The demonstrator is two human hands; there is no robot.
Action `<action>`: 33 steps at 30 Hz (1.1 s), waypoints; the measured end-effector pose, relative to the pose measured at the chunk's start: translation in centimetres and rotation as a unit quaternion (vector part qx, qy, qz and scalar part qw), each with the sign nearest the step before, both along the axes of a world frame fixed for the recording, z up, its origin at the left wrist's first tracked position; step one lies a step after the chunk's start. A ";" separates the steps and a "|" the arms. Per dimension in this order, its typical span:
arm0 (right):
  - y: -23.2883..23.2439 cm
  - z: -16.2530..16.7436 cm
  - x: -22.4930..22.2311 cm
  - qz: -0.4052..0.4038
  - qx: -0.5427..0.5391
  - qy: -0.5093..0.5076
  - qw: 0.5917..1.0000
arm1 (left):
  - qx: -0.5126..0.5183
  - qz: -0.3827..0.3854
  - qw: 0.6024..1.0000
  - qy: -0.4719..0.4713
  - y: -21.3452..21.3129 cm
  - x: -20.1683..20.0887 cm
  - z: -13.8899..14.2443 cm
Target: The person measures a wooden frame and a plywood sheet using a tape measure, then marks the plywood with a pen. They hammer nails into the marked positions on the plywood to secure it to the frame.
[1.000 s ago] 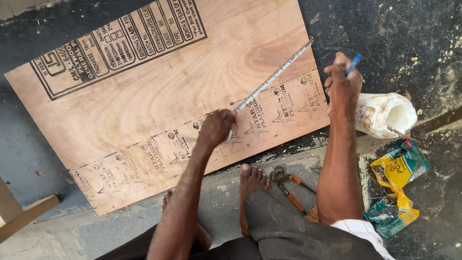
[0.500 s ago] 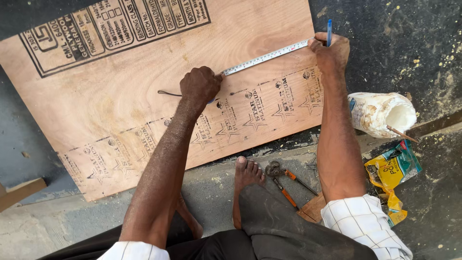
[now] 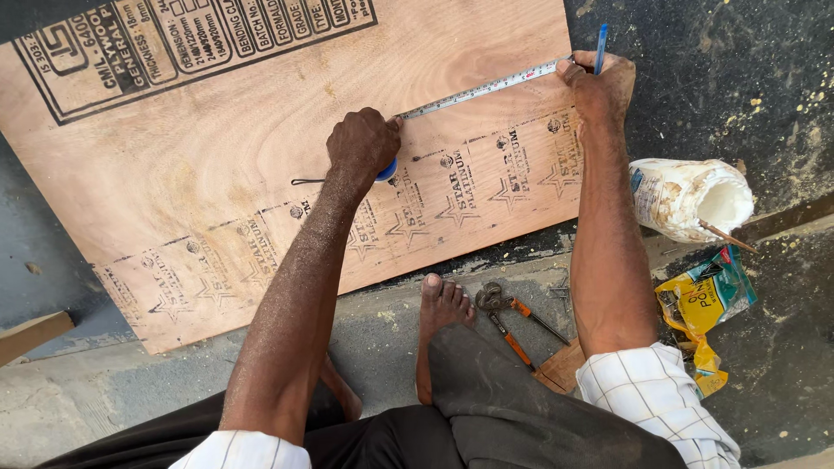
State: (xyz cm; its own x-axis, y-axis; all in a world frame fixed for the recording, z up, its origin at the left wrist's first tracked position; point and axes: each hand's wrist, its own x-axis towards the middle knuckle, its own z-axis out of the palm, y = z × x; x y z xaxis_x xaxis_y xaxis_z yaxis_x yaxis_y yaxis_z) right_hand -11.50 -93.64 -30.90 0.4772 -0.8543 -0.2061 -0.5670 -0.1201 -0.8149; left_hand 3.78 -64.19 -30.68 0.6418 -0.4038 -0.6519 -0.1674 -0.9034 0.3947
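Plywood sheet is laid flat on the ground, printed markings up. Tape measure is stretched diagonally across its upper right area, the blade lying on the wood.

Left hand is closed over the blue tape case, pressed down on the sheet near its middle; only a sliver of blue is seen under the fingers. A thin dark cord is seen trailing left from the case on the wood.

Right hand is closed at the sheet's right edge, the tape's end pinned there under the fingers, and a blue pen is gripped upright in the same hand.

A bare foot is planted just below the sheet's lower edge. Pincers with orange handles are lying right beside it. A white plastic container with a stick in it is lying on its side right of the sheet, a yellow packet below it.
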 end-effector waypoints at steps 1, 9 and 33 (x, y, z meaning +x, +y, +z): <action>0.0 0.0 -0.1 0.006 -0.004 0.001 1.000 | 0.000 0.004 1.000 0.006 0.0 0.0 0.0; 1.0 0.1 -0.1 0.009 -0.003 0.021 1.000 | -0.004 -0.016 1.000 0.008 1.0 1.0 0.1; 11.4 2.1 -13.7 -0.010 0.044 0.149 0.988 | -0.173 -0.003 0.985 -0.007 6.4 -14.5 -1.4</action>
State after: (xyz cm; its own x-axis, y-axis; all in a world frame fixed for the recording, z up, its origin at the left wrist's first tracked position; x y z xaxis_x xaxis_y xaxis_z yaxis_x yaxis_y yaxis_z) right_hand -25.23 -82.27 -28.76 0.3674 -0.8351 -0.4094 -0.7848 -0.0421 -0.6183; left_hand -10.73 -57.76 -32.12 0.6464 -0.6040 -0.4663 -0.1794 -0.7142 0.6766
